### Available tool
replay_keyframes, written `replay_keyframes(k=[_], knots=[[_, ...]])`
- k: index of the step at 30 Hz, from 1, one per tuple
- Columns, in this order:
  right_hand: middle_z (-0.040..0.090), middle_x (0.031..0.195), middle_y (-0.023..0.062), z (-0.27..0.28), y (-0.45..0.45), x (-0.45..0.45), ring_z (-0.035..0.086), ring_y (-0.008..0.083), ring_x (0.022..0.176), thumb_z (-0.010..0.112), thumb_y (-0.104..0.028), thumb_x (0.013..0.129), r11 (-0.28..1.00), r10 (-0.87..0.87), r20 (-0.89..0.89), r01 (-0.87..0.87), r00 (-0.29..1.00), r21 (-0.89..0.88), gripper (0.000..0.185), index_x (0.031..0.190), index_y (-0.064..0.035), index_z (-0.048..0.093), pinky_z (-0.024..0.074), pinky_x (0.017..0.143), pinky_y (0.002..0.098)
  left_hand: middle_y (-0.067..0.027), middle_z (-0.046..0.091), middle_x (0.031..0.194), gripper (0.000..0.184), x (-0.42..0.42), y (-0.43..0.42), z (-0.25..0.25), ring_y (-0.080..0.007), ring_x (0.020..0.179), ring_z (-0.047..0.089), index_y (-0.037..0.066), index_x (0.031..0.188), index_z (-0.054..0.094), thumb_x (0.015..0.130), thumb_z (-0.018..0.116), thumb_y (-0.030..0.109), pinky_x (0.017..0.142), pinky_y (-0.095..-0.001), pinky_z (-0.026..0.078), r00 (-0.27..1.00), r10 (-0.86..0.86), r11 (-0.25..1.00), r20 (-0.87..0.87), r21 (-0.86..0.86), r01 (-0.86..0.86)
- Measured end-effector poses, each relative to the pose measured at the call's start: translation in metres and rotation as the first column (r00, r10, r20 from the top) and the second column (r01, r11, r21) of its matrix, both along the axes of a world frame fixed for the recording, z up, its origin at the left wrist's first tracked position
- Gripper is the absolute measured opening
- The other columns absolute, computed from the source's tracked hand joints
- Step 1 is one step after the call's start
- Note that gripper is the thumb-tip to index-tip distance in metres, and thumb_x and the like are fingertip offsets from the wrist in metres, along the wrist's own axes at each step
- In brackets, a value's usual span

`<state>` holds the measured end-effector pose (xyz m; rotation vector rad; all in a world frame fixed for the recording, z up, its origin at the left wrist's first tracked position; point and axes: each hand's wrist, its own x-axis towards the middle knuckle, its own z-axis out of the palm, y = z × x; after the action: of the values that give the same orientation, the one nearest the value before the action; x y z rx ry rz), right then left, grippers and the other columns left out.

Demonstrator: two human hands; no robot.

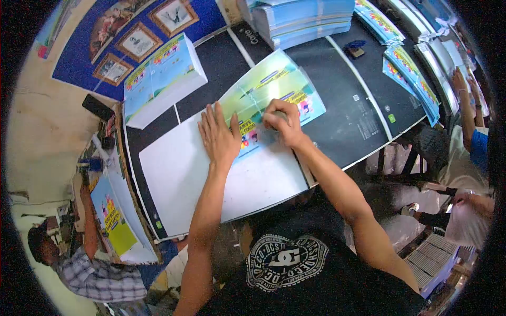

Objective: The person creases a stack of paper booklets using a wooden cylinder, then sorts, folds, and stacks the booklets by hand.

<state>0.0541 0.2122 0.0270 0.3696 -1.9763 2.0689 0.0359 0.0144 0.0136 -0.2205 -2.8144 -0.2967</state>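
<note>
One palm flat, one hand curled, over a bright printed sheet

From the head view, I see the printed sheet (pixel 263 87) lying aslant near the middle of the frame, partly over the edge of a white board (pixel 179 163) and partly on the black tabletop (pixel 337 110). The left hand (pixel 220 137) lies at the sheet's left side, palm down and fingers spread; it grasps nothing, and I take the flat press as a way to keep the paper from sliding. The right hand (pixel 282 122) bends over the sheet's lower middle with its fingers curled in. Blur and shadow gather below it, so I can't tell whether it clenches on a small thing or simply bears on the paper with the knuckles.

The white board seems to serve as a smooth, clean bed for the work. A thick printed stack (pixel 171 79) sits at the upper left and a taller pile (pixel 305 26) at the top centre, both probably set back to leave room for the arms. Fanned bundles (pixel 414 73) lie along the upper right. A person in a checked shirt (pixel 103 279) is at the lower left.
</note>
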Motion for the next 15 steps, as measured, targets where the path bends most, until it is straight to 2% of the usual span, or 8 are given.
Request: replay_keyframes(k=[1,4,8,10,11,12,14,15], knots=[[0.060,0.062,0.0072,0.005,0.007,-0.006,0.056,0.0154,0.058,0.060,-0.030,0.088,0.988,0.066,0.029,-0.061,0.997,-0.142,0.035,0.068,-0.0013,0.055,0.0443,0.056,0.0307,-0.0269,0.037,0.152,0.063,0.003,0.001,0.001,-0.0429,0.142,0.035,0.001,0.149,0.037,0.102,0.043,0.042,0.117,-0.0566,0.022,1.000,0.013,1.000,0.016,-0.011,-0.013],[0.060,0.061,0.0068,0.007,0.005,-0.007,0.055,0.0154,0.058,0.060,-0.028,0.087,0.998,0.015,-0.004,-0.015,1.000,0.056,0.034,0.067,-0.0016,0.055,0.0436,0.056,0.0311,-0.0272,0.038,0.152,0.062,0.016,-0.006,-0.004,-0.0419,0.141,0.036,0.000,0.149,0.038,0.102,0.043,0.042,0.117,-0.0558,0.023,0.999,-0.023,0.998,-0.022,-0.053,0.022],[0.060,0.063,0.0067,0.036,0.024,0.001,0.055,0.0149,0.058,0.059,-0.030,0.087,0.994,0.045,0.036,-0.041,0.998,-0.101,0.035,0.067,-0.0014,0.057,0.0428,0.056,0.0303,-0.0312,0.041,0.147,0.062,-0.004,-0.002,-0.002,-0.0442,0.138,0.039,-0.004,0.144,0.042,0.102,0.045,0.041,0.116,-0.0547,0.026,0.997,-0.045,0.998,-0.069,0.036,0.047],[0.060,0.063,0.0066,0.056,0.037,0.011,0.054,0.0142,0.057,0.056,-0.036,0.088,0.988,-0.086,-0.184,0.059,0.979,-0.143,0.040,0.067,-0.0012,0.058,0.0421,0.056,0.0291,-0.0316,0.041,0.147,0.062,0.001,-0.002,-0.002,-0.0444,0.139,0.039,-0.004,0.144,0.042,0.102,0.044,0.041,0.116,-0.0544,0.026,0.997,-0.044,0.998,-0.059,0.049,0.047],[0.060,0.064,0.0074,0.055,0.045,0.013,0.055,0.0145,0.058,0.052,-0.038,0.088,0.974,-0.074,-0.187,0.031,0.980,-0.222,0.043,0.068,-0.0002,0.057,0.0427,0.057,0.0292,-0.0312,0.041,0.147,0.063,0.000,-0.003,-0.004,-0.0443,0.139,0.038,-0.004,0.145,0.041,0.102,0.043,0.042,0.117,-0.0539,0.026,0.997,-0.045,0.999,-0.055,0.022,0.047],[0.060,0.064,0.0085,0.051,0.051,0.015,0.056,0.0146,0.058,0.052,-0.030,0.088,0.948,-0.028,-0.160,-0.024,0.987,-0.319,0.036,0.070,0.0009,0.057,0.0438,0.057,0.0296,-0.0311,0.041,0.148,0.063,-0.001,-0.002,-0.003,-0.0441,0.139,0.038,-0.004,0.145,0.040,0.103,0.043,0.042,0.117,-0.0536,0.026,0.999,-0.031,0.999,-0.038,0.010,0.032],[0.060,0.064,0.0082,0.016,0.056,0.012,0.056,0.0139,0.059,0.052,-0.024,0.089,0.993,-0.106,-0.017,0.105,0.994,-0.061,0.031,0.071,0.0012,0.057,0.0443,0.057,0.0296,-0.0307,0.040,0.148,0.063,-0.001,0.001,0.000,-0.0438,0.140,0.037,-0.004,0.146,0.039,0.103,0.043,0.042,0.117,-0.0530,0.025,1.000,-0.021,1.000,-0.013,-0.010,0.021],[0.060,0.065,0.0081,0.009,0.059,0.010,0.057,0.0134,0.059,0.053,-0.023,0.090,0.993,-0.102,-0.030,0.100,0.994,-0.054,0.031,0.071,0.0011,0.056,0.0444,0.056,0.0297,-0.0290,0.039,0.150,0.063,-0.001,0.003,0.001,-0.0427,0.141,0.036,-0.004,0.147,0.038,0.103,0.042,0.042,0.118,-0.0514,0.024,1.000,-0.006,0.999,-0.009,-0.046,0.006]])
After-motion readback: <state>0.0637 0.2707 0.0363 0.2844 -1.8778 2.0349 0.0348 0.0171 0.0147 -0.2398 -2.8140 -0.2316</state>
